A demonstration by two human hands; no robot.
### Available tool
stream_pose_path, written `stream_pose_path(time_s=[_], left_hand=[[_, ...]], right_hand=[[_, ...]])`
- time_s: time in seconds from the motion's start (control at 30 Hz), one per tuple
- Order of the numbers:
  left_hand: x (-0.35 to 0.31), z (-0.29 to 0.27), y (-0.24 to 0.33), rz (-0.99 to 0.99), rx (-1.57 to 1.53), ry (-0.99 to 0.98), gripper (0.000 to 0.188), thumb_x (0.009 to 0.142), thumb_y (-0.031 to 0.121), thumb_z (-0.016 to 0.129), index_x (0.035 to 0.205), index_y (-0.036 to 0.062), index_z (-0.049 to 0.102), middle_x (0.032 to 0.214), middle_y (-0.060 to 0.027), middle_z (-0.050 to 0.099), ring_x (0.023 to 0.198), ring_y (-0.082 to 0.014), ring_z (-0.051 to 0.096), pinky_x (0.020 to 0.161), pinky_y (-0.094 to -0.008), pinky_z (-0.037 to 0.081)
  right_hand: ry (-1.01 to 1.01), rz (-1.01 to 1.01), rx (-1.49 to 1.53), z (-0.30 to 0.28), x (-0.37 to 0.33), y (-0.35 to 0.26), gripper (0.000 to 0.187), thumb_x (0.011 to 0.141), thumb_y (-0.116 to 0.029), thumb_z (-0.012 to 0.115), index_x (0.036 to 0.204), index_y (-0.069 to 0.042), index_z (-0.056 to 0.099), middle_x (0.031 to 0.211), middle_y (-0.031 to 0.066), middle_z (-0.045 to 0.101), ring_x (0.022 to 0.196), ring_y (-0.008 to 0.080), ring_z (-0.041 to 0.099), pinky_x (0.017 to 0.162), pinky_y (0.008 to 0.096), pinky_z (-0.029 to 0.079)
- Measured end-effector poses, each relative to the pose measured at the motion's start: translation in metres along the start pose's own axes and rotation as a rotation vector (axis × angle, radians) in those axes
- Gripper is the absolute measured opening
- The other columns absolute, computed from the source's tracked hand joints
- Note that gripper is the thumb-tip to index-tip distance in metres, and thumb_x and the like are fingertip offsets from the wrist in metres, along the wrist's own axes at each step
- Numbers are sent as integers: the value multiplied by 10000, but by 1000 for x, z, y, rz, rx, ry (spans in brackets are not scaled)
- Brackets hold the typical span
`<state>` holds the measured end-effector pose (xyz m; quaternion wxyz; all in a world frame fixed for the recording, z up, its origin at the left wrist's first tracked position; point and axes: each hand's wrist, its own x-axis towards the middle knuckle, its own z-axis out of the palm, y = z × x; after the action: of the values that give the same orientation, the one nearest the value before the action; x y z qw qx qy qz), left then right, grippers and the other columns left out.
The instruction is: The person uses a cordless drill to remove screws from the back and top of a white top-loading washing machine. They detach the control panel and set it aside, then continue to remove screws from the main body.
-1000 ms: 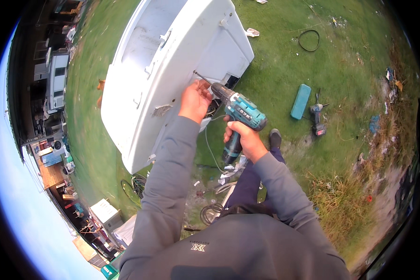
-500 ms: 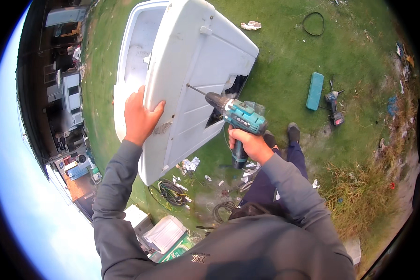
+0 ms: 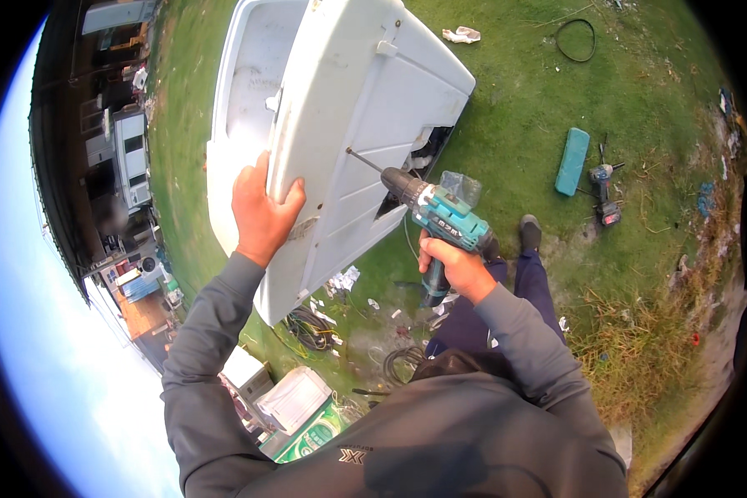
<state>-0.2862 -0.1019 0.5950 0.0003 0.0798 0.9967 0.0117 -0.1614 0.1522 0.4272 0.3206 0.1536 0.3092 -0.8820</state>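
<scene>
A large white appliance casing [image 3: 332, 108] stands tilted in front of me, with a dark opening low on its panelled side. My left hand [image 3: 266, 212] grips its near edge, fingers over the rim and thumb on the outer face. In my right hand [image 3: 456, 266] is a teal and black cordless drill [image 3: 452, 217], held by its handle. Its long thin bit points up and left, the tip at a small dark spot on the casing's side. Whether the tip turns or bites cannot be seen.
On the grass to the right lie a teal case [image 3: 573, 162] and a second power tool [image 3: 603, 195]. A black loop [image 3: 576, 41] lies farther off. Coiled cables [image 3: 310, 330] and paper scraps are near my legs. Boxes [image 3: 295, 398] stand at lower left.
The whole view has shifted, so most things sit farther right. The drill's body sits slightly lower against the casing, its tip still at the panel. Both hands keep their holds.
</scene>
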Motion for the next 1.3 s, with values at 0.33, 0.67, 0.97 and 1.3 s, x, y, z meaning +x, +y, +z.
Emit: stream_pose_path(time_s=[0.33, 0.67, 0.97, 1.3], left_hand=[[1, 3, -13, 2, -178, 46, 550, 770, 166, 779, 1253, -34, 612, 849, -165, 569, 802, -328, 571, 728, -422, 472], [-3, 3, -9, -26, -203, 52, 562, 761, 184, 782, 1241, -51, 611, 858, -176, 571, 815, -342, 574, 735, -433, 474], [-6, 10, -7, -33, -141, 76, 557, 752, 245, 774, 1199, -51, 621, 849, -187, 575, 821, -364, 573, 740, -456, 466], [-11, 4, -17, -26, -191, 219, 563, 802, 320, 772, 1211, -40, 631, 903, -206, 626, 844, -382, 601, 802, -454, 503]], right_hand=[[6, 3, -10, 4, 0, -9, 108, 906, -123, 605, 935, -19, 603, 746, 42, 605, 642, 155, 623, 630, 327, 534], [11, -19, -51, 3, -1, -10, 105, 902, -119, 612, 935, -20, 602, 733, 42, 611, 630, 155, 623, 630, 324, 533], [6, -21, -136, -5, -1, -6, 165, 907, -194, 607, 915, -29, 599, 714, 58, 619, 656, 165, 621, 661, 312, 511], [135, -117, -366, -3, -28, 4, 316, 922, -159, 614, 1181, 21, 611, 739, 56, 617, 647, 174, 617, 624, 314, 501]])
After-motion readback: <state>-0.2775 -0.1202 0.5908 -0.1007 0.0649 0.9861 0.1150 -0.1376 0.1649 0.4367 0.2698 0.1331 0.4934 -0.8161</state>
